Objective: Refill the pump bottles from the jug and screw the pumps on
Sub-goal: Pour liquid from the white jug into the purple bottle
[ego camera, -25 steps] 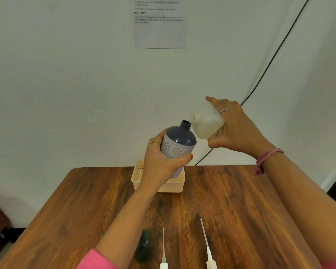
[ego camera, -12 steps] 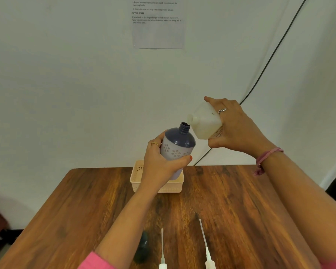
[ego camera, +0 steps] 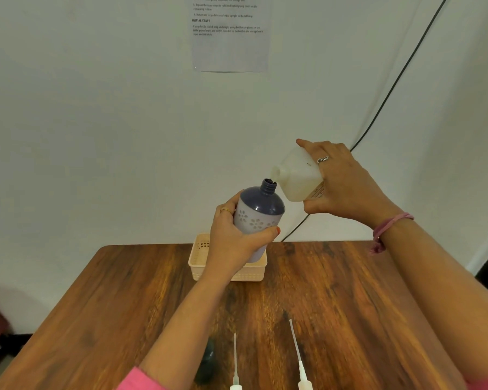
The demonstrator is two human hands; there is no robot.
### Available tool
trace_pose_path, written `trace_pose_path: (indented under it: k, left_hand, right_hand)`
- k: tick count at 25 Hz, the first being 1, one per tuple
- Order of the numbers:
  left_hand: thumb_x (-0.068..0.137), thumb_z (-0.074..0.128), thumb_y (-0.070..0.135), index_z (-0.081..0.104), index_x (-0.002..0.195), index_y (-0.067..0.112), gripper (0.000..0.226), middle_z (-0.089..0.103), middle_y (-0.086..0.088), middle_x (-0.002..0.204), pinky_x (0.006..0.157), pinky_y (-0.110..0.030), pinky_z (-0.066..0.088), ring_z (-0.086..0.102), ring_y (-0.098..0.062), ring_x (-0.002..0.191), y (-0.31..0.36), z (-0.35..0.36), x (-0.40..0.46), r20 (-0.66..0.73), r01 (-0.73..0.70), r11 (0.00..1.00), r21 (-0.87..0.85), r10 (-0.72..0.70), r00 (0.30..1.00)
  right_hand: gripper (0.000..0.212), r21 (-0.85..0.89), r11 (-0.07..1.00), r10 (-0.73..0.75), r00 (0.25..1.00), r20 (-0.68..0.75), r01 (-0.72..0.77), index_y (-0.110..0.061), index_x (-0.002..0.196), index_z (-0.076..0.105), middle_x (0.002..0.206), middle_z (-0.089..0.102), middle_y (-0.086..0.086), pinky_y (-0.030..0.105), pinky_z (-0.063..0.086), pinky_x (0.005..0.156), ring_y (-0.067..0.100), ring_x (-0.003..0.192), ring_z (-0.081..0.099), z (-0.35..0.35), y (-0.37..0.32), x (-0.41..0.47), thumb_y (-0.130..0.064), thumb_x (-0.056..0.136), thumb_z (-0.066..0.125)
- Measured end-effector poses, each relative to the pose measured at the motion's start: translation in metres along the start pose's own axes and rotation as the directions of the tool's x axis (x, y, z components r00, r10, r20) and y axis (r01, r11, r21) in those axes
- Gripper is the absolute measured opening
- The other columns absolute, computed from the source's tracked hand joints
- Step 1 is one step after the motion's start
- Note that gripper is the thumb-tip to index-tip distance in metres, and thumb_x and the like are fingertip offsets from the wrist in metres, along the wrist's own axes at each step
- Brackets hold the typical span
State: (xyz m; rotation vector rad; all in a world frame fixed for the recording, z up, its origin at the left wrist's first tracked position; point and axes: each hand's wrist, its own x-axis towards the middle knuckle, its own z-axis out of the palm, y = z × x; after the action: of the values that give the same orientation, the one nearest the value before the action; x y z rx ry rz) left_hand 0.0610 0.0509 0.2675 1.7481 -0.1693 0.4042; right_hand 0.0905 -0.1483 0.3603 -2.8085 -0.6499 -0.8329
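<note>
Pouring is in hand: your right hand (ego camera: 347,184) grips the tilted jug (ego camera: 296,175), its spout touching the open neck of the pump bottle (ego camera: 258,212), which your left hand (ego camera: 234,240) holds above the surface (ego camera: 335,291). Next, likely level the jug, then screw on a pump (ego camera: 297,353).

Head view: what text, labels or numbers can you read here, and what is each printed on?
"INITIAL STATE": bold heading on the wall sheet.
The sheet's numbered lines and the paragraph under the heading: too small and blurred to quote reliably.
Red print on the jug label, beside the right hand: too small to read.
Bottle in the left hand: flower pattern only, no words.
</note>
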Motion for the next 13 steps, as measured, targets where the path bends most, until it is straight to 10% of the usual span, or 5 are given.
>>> trace_pose_path:
  k: [13]
  left_hand:
    - [0.056,0.087,0.03,0.044,0.124,0.038,0.08,0.053,0.005,0.12,0.079,-0.028,0.057,0.056,-0.014,0.107,-0.0029,0.0,-0.0005,0.012,0.011,0.999,-0.031,-0.01,1.0]
  right_hand:
    - [0.107,-0.037,0.999,-0.017,1.0,0.002,0.017,-0.016,0.146,0.026,0.135,0.044,0.01,0.039,0.039,0.096,0.028,0.119,0.041,0.0011,-0.001,0.0003,-0.029,0.057,0.083]
